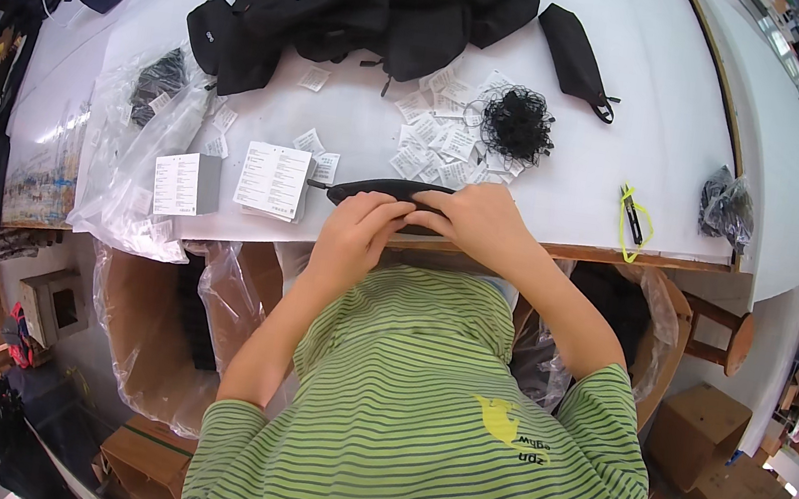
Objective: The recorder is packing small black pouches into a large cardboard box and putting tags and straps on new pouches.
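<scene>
Now | both hands [423, 222] | fingers clamped on one black pouch [382, 189] | two leaflets [272, 179]

We see a slim black fabric pouch [382, 189] — lying flat, lengthwise along the white table's [637, 129] near edge.

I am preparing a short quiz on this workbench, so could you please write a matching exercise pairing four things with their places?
Things:
1. Long black fabric pouch
2. Heap of black fabric bags
3. Tangle of black string loops
4. Yellow-handled cutter

Places:
A. Far side of the white table
B. Near edge, right of the hands
C. On the scattered white paper tags
D. Under left hand and right hand

Pairs: 1-D, 2-A, 3-C, 4-B
</scene>
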The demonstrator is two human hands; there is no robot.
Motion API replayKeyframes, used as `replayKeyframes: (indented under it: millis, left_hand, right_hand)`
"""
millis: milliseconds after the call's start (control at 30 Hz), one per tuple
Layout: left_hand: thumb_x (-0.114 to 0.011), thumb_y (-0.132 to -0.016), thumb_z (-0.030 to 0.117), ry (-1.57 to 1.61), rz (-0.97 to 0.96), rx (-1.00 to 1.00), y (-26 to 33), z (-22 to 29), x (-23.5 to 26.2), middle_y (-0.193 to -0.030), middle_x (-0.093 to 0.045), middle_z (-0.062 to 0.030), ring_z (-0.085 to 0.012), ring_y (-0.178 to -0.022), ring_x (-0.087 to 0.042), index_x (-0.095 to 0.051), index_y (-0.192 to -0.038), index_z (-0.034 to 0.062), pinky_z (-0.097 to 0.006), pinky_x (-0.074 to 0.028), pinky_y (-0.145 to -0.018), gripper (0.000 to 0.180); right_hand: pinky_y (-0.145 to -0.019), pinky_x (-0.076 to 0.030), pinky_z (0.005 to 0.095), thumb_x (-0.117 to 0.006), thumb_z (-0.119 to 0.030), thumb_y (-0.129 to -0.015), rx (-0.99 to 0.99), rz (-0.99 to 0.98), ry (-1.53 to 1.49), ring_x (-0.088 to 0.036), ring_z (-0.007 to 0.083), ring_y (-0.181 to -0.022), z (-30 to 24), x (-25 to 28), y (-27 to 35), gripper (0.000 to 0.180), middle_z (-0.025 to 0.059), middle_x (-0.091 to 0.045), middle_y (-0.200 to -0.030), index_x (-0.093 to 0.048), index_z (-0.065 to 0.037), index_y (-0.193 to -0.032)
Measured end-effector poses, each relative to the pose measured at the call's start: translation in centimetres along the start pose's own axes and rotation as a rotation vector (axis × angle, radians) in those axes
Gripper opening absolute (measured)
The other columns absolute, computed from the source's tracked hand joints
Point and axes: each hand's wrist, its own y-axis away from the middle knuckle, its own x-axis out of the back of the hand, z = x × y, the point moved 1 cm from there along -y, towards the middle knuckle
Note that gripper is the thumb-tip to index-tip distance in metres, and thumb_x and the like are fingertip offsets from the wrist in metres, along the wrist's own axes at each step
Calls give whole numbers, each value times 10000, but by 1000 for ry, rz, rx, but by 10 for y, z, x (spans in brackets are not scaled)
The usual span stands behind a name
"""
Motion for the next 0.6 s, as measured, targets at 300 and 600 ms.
replayKeyframes:
  millis: [300, 600]
  left_hand:
    - [-658, -785, 51, 0, -77, -16, -8, -4, 4, -766, -560, -64, -248, -724, -544, -622, -929, 44, -363, -429, -647, 149]
    - [-690, -768, 96, -69, -138, -47, -9, 1, 2, -777, -535, -57, -244, -728, -532, -602, -887, 60, -360, -423, -646, 153]
  right_hand:
    - [-493, -418, 348, -718, -318, -771, 64, -8, -61, -563, 239, -496, 13, 10, 28, 203, 52, -540, -514, -676, -170, -904]
    - [-491, -406, 347, -730, -279, -755, 127, 120, -132, -541, 220, -485, 17, 3, 29, 185, 32, -522, -511, -683, -168, -896]
